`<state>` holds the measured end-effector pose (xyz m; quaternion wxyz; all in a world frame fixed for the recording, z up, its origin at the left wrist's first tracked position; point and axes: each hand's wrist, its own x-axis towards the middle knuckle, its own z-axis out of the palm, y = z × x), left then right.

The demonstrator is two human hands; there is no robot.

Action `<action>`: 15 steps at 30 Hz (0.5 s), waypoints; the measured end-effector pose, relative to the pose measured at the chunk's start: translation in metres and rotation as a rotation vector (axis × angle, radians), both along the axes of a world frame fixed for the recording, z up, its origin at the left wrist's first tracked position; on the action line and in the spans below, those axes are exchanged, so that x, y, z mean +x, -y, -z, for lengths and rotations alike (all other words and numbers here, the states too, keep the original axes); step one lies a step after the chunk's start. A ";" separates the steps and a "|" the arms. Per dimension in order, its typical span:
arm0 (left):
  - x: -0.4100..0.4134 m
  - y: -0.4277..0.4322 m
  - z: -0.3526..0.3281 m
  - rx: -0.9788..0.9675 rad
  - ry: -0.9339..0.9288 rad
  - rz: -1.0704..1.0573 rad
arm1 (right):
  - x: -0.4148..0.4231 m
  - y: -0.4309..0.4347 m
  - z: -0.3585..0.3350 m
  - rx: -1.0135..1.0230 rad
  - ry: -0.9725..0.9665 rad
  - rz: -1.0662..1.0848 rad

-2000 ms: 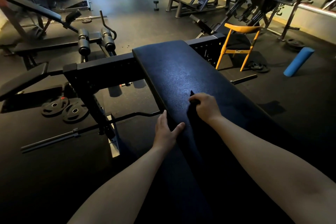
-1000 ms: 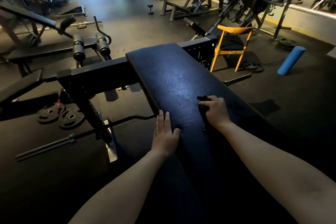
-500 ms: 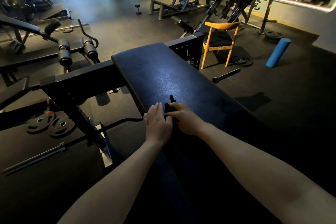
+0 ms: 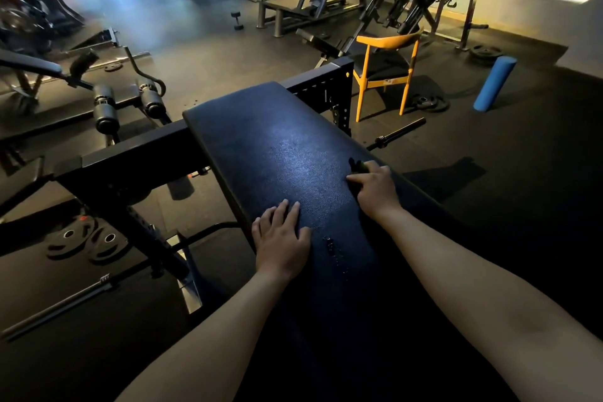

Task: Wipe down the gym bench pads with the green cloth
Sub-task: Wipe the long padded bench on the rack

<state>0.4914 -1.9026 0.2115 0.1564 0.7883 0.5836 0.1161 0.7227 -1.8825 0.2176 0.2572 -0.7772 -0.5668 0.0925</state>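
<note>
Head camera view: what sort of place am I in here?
A gym, most likely its free-weight area: a long black padded bench, round black weight plates lying to its left, and a small dark dumbbell farther back.

Bench pad (image 4: 277,147) dk navy, chair (image 4: 388,42) orange – roller (image 4: 494,83) blue.

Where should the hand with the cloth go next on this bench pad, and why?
Probably a short sweep back toward the person and leftward, over the droplets. The right hand grips the green cloth at the right edge of the bench pad, while those drops sit unwiped just beside the left hand, which rests flat on the pad.
</note>
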 end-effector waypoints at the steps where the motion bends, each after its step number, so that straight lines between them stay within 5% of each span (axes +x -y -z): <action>1: 0.000 0.001 -0.001 -0.005 -0.003 -0.003 | -0.001 -0.001 -0.002 -0.008 0.000 0.054; 4: 0.001 0.000 -0.002 -0.012 -0.006 -0.005 | -0.017 -0.005 -0.011 -0.003 -0.022 0.113; 9: 0.009 -0.004 -0.009 -0.047 0.009 -0.046 | -0.056 0.007 -0.007 0.072 -0.015 -0.435; 15: 0.061 0.000 -0.024 -0.061 0.030 0.166 | -0.017 0.010 -0.008 -0.003 0.024 -0.246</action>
